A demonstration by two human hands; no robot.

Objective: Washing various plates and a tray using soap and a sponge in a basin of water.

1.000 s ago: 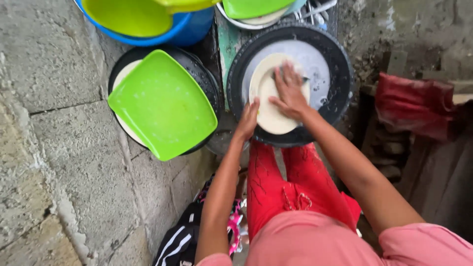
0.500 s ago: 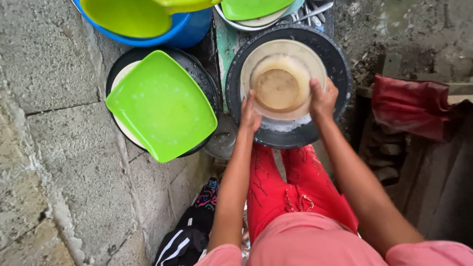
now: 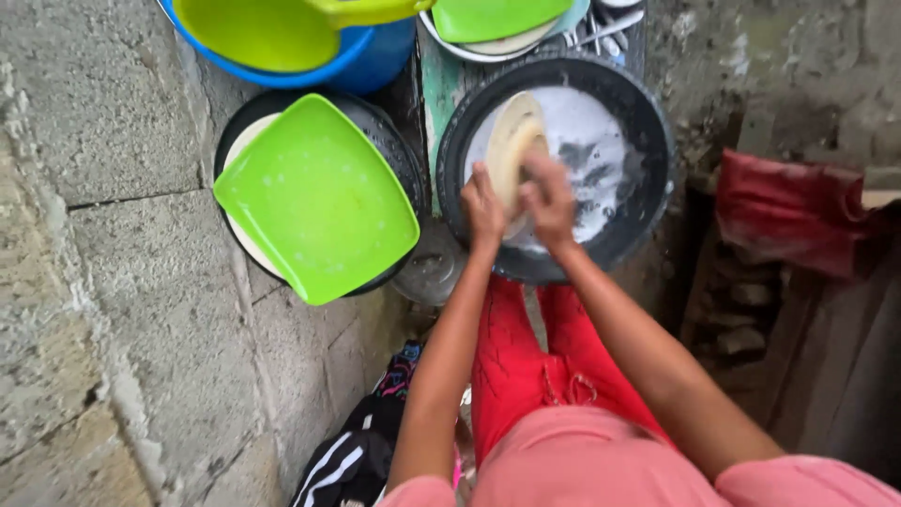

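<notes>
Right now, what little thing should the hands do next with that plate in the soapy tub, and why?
Probably rub the right hand across the cream plate while the left hand steadies its lower edge. The plate stands tilted on edge over the foamy water in the black basin, both hands are on it, and suds cling nearby.

Basin (image 3: 648,141) sits ahead of the person, holding sudsy water. Plate (image 3: 511,150) stands tilted on edge in it, toward its left side. Left hand (image 3: 483,208) grips the plate's near left edge; right hand (image 3: 549,199) lies on the plate's face just beside it. Second basin (image 3: 385,141) sits left of the first, a square tray (image 3: 314,202) lying across it. Behind that, a tub (image 3: 375,56) with a bowl (image 3: 253,33) in it. Pot lid (image 3: 430,272) lies on the floor between the basins, nearer the person. Stone slab (image 3: 103,235) at far left.
</notes>
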